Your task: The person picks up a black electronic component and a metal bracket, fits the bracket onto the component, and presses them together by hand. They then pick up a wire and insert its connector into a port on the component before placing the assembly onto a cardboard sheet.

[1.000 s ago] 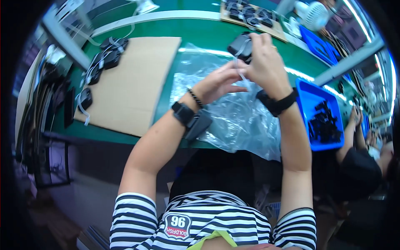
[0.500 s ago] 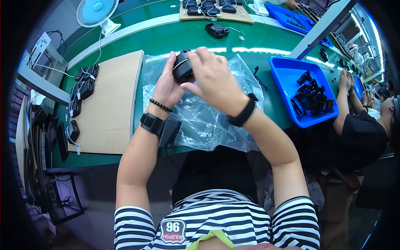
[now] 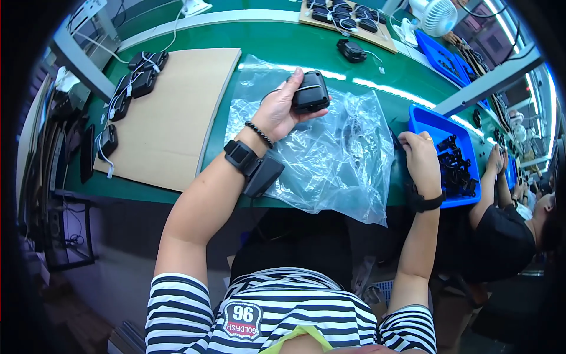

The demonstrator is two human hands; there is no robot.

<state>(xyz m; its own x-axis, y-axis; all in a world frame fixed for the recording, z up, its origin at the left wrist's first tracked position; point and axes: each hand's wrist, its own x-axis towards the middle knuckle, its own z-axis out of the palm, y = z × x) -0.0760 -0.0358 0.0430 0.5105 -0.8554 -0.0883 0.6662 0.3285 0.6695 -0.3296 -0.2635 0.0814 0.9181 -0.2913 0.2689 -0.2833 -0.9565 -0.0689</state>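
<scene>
- Head view: holding a black box [image 3: 311, 92] in the left hand [image 3: 280, 112], clamping thumb and fingers around it, above clear plastic sheeting [image 3: 318, 177].
- Poising the right hand [image 3: 421, 159] at a small black part [image 3: 396, 140], between the sheeting and a blue bin [image 3: 439, 123]; being unable to tell whether pinching it.
- Working over a green table [image 3: 271, 41], with cardboard [image 3: 171, 112] at left.

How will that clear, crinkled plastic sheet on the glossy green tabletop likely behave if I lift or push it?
The clear plastic sheet is probably floppy: it is creased all over and its near edge hangs past the glossy green tabletop. It looks thin and see-through, so likely light for its size. Its shiny surface suggests it may be slippery.
</scene>
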